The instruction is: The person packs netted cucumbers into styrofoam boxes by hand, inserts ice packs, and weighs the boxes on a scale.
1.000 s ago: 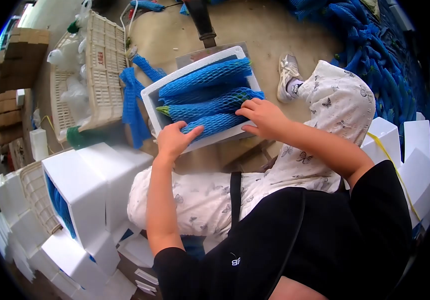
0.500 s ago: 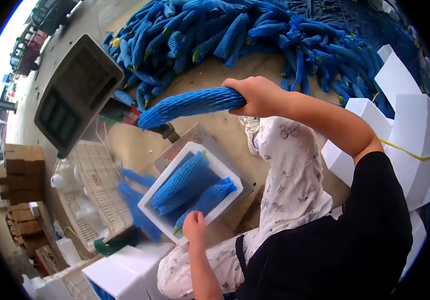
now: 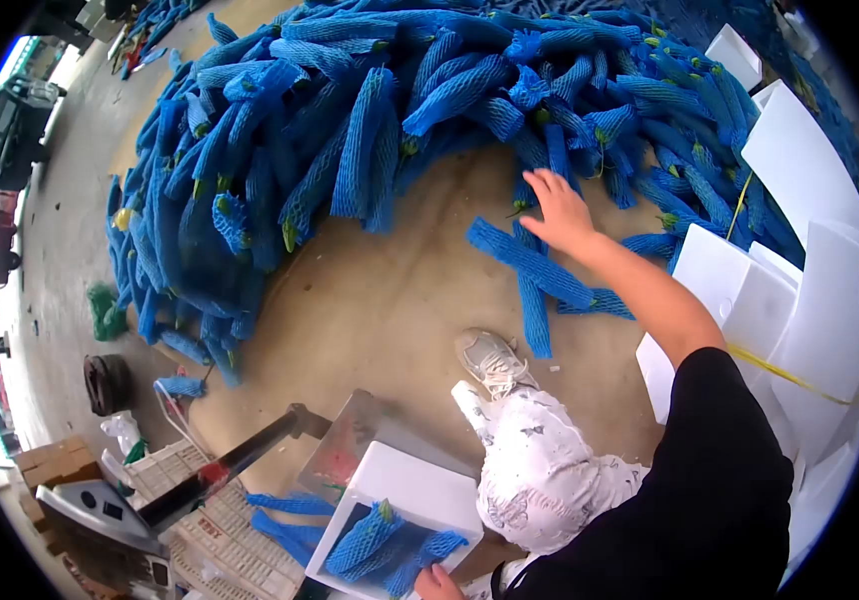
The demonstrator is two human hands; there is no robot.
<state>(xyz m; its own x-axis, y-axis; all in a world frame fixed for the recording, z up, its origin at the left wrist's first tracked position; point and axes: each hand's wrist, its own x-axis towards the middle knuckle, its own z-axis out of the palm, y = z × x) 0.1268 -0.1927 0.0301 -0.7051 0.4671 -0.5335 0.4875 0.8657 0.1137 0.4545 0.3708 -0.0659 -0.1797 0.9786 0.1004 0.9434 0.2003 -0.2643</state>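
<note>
My right hand [image 3: 560, 212] is open, fingers spread, above the near edge of a large heap of long green vegetables in blue foam nets [image 3: 360, 150]. Just below it, a loose netted vegetable [image 3: 530, 262] lies across another one on the floor. My left hand [image 3: 437, 583] is at the bottom edge of the view, partly cut off, with its fingers closed at the lower end of a netted vegetable [image 3: 440, 546] inside a white foam box [image 3: 415, 475]. A second netted vegetable [image 3: 365, 540] lies beside it in the box.
The box rests by the metal platform of a scale [image 3: 350, 440], whose post [image 3: 250, 450] and display head [image 3: 100, 515] stand to the left. Behind them is a cream plastic crate [image 3: 225, 545]. White foam boxes [image 3: 720, 280] are stacked on the right. My shoe [image 3: 495, 360] is on the floor.
My right hand has let go of the netted vegetable it held and reaches farther out, toward the heap. My view has swung toward the heap, so the box sits lower. My left hand stays at the box.
</note>
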